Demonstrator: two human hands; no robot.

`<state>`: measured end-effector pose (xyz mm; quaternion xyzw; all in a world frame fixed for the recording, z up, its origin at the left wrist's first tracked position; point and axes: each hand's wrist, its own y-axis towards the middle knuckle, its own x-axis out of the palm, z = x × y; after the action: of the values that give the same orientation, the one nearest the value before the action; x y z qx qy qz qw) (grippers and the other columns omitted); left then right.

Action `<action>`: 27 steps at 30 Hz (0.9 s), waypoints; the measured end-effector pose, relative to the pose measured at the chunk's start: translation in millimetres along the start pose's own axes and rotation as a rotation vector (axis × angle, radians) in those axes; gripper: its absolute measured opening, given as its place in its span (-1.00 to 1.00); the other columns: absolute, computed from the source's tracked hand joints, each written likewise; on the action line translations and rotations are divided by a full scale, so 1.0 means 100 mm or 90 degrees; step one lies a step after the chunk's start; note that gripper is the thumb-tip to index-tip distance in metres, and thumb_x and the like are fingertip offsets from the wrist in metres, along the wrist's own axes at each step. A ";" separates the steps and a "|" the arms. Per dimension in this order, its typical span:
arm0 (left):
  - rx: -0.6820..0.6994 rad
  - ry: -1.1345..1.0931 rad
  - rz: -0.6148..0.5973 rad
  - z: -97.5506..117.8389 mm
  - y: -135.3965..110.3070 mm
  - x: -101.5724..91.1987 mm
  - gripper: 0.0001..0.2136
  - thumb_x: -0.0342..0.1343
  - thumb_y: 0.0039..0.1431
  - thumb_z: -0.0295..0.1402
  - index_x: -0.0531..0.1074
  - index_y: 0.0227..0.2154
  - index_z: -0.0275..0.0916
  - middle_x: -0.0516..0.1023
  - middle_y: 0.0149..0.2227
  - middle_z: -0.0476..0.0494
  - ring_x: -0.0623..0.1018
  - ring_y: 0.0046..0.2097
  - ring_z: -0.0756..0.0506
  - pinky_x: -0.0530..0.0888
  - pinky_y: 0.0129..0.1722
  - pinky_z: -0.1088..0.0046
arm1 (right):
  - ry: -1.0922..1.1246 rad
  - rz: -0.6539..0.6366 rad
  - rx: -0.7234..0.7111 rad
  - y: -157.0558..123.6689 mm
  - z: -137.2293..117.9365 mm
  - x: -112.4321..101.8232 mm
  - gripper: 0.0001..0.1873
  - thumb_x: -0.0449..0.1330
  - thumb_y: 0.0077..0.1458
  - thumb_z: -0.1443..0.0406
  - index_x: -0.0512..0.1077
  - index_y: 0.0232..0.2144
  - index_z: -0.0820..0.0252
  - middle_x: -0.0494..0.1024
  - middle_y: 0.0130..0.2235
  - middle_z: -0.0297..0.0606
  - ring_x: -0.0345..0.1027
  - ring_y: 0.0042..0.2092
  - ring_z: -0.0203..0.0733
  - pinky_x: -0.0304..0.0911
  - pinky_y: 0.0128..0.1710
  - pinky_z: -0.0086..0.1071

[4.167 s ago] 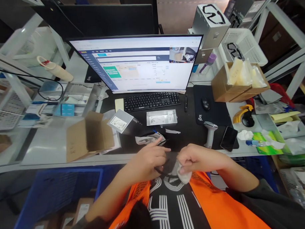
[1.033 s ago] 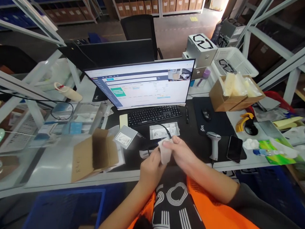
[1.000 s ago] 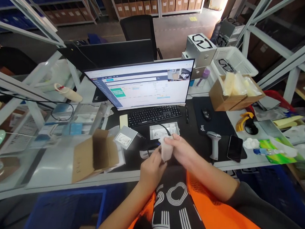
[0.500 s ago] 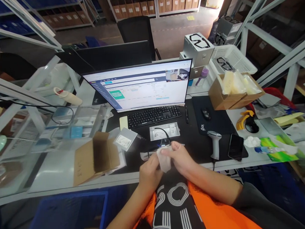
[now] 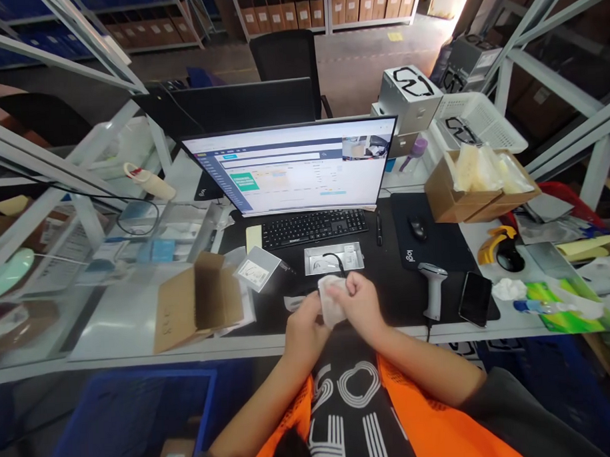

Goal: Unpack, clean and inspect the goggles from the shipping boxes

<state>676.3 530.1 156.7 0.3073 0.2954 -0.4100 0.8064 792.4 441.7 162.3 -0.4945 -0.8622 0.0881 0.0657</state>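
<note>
Close in front of my body, both hands are closed around a pair of glasses and a white cloth. A thin black temple of the glasses (image 5: 340, 260) sticks up past my fingers; the lenses are hidden. My right hand (image 5: 364, 308) pinches the white cloth (image 5: 332, 309), thumb over it, against the glasses. From the other side my left hand (image 5: 306, 327) grips the glasses, its fingertips partly behind the cloth. Just beyond lies an open silver-grey box (image 5: 356, 255) with a printed card inside. A white card with a glasses drawing (image 5: 256, 270) lies to its left.
Behind the keyboard (image 5: 315, 228) stands a lit monitor (image 5: 293, 175). An open cardboard box (image 5: 180, 313) is at left. At right are a barcode scanner (image 5: 433, 291), a phone (image 5: 475, 298), a mouse (image 5: 417, 228) and a tape dispenser (image 5: 508, 251).
The view has shifted slightly. My hands stay together in front of me, the right thumb and cloth moved a little over the glasses. The bluish lens glimpsed before is now covered.
</note>
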 end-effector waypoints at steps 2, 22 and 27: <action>-0.071 -0.031 0.016 0.04 0.05 0.02 -0.80 0.07 0.16 -0.47 0.49 -0.16 -0.22 0.62 -0.19 -0.15 0.63 -0.19 -0.12 0.55 -0.24 0.42 | -0.114 -0.004 -0.107 -0.11 0.04 0.04 -0.46 0.40 -0.13 0.21 0.04 -0.67 0.12 0.08 -0.62 -0.49 -0.05 -0.49 -0.32 -0.09 -0.44 -0.39; 0.257 0.152 -0.147 0.24 0.39 -0.27 -0.46 0.08 0.07 -0.61 0.30 0.16 -0.28 0.37 0.26 -0.37 0.28 0.35 -0.30 0.15 0.34 -0.18 | -0.229 -0.430 -0.162 0.33 -0.36 -0.62 -0.54 0.39 -0.08 0.18 0.16 -0.66 0.16 0.16 -0.59 -0.50 -0.05 -0.49 -0.36 -0.12 -0.49 -0.47; 0.274 0.120 -0.121 0.13 0.41 -0.23 -0.74 0.10 0.10 -0.53 0.51 -0.14 -0.28 0.65 -0.09 -0.27 0.62 -0.02 -0.21 0.44 0.21 0.04 | -0.284 -0.445 -0.193 0.21 -0.42 -0.50 -0.55 0.38 -0.06 0.20 0.16 -0.65 0.17 0.16 -0.60 -0.53 -0.06 -0.51 -0.38 -0.14 -0.51 -0.47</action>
<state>702.0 551.2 192.1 0.4794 0.3030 -0.5072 0.6490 843.4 412.4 197.0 -0.1460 -0.9739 0.0374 -0.1697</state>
